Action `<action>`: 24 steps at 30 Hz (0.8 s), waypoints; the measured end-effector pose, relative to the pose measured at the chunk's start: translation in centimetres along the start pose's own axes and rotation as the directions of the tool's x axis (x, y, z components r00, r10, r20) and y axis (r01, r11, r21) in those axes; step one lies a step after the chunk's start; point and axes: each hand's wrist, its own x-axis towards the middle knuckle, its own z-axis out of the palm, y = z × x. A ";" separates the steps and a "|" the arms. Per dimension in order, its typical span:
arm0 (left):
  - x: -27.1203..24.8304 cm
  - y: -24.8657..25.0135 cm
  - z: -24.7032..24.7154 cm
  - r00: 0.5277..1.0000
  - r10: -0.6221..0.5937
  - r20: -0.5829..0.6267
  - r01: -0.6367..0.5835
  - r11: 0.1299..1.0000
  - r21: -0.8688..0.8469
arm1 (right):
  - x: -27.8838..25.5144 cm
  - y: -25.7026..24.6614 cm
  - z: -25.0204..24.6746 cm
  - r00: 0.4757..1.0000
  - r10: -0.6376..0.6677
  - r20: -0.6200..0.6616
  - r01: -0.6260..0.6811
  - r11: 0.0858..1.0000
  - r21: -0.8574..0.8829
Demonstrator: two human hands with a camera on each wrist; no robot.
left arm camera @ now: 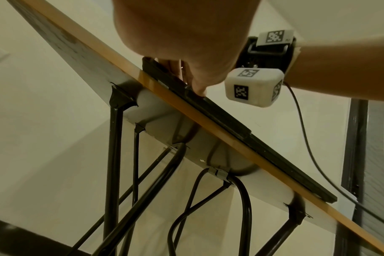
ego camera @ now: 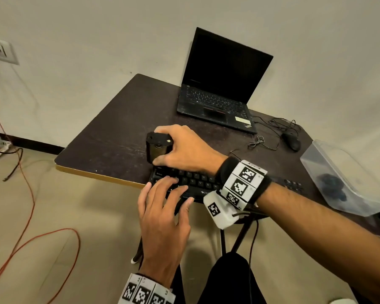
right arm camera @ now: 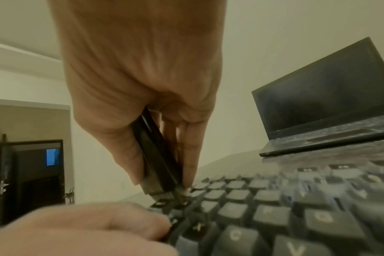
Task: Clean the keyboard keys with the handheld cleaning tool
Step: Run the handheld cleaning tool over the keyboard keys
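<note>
A black keyboard (ego camera: 195,181) lies along the front edge of the dark table (ego camera: 110,132). My right hand (ego camera: 169,148) grips a black handheld cleaning tool (ego camera: 157,148), its lower end down on the keys at the keyboard's far left corner. In the right wrist view the tool (right arm camera: 156,155) sits pinched between thumb and fingers, its tip touching the keys of the keyboard (right arm camera: 263,207). My left hand (ego camera: 178,191) lies on the keyboard's left front, fingers straight on the keys and thumb against the front edge. The left wrist view shows the keyboard's underside edge (left arm camera: 230,124) overhanging the table.
An open black laptop (ego camera: 219,88) stands at the back of the table. A black mouse (ego camera: 291,140) with a loose cable lies to the right. A clear plastic container (ego camera: 347,178) sits at the right edge. An orange cable (ego camera: 31,216) runs over the floor at left.
</note>
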 end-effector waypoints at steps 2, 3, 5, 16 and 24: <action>0.0 0.0 -0.1 1.000 0.006 0.007 -0.006 1.000 0.005 | -0.1 -0.1 -0.6 0.999 0.033 0.017 -0.033 0.999 -0.010; 0.0 0.0 -0.1 1.000 0.010 0.012 -0.010 1.000 0.010 | -0.5 0.1 -1.2 0.998 0.058 0.028 -0.058 0.998 -0.011; 0.0 0.0 -0.2 1.000 0.016 0.022 -0.016 1.000 0.025 | -2.2 1.1 -2.6 0.993 0.105 0.047 -0.104 0.994 -0.029; -0.1 -0.2 0.0 1.000 0.017 0.022 -0.018 0.999 0.040 | -17.6 12.3 -11.2 0.903 0.426 -0.051 -0.429 0.898 -0.094; -0.1 -0.2 0.2 1.000 0.006 -0.001 -0.006 1.000 0.007 | -14.9 9.8 -7.9 0.969 0.228 -0.098 -0.223 0.973 0.064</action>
